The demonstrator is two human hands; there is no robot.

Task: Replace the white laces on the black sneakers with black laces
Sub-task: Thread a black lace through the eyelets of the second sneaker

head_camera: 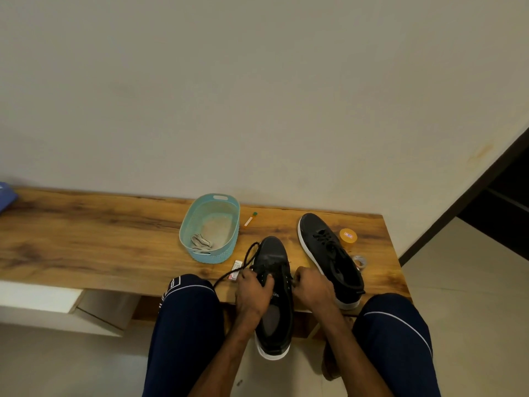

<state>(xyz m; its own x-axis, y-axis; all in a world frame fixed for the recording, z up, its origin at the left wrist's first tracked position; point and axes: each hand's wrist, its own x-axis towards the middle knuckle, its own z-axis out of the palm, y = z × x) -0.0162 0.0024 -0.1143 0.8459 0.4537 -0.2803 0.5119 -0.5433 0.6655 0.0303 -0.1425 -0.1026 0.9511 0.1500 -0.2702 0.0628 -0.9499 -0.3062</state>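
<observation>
A black sneaker (273, 285) with a white sole lies between my knees, its toe on the wooden bench (114, 239). My left hand (253, 293) grips its left side and pinches the black lace (246, 257), which loops out to the left. My right hand (313, 289) is curled at the right eyelets; what it pinches is hidden. The second black sneaker (329, 256) lies on the bench to the right, laced in black. White laces (200, 242) lie in the teal basket (226, 204).
An orange tube (250, 219) lies behind the sneakers. An orange-lidded jar (348, 237) and a tape roll (360, 261) sit at the bench's right end. A small packet (235, 269) lies by my left hand. My knees flank the shoe.
</observation>
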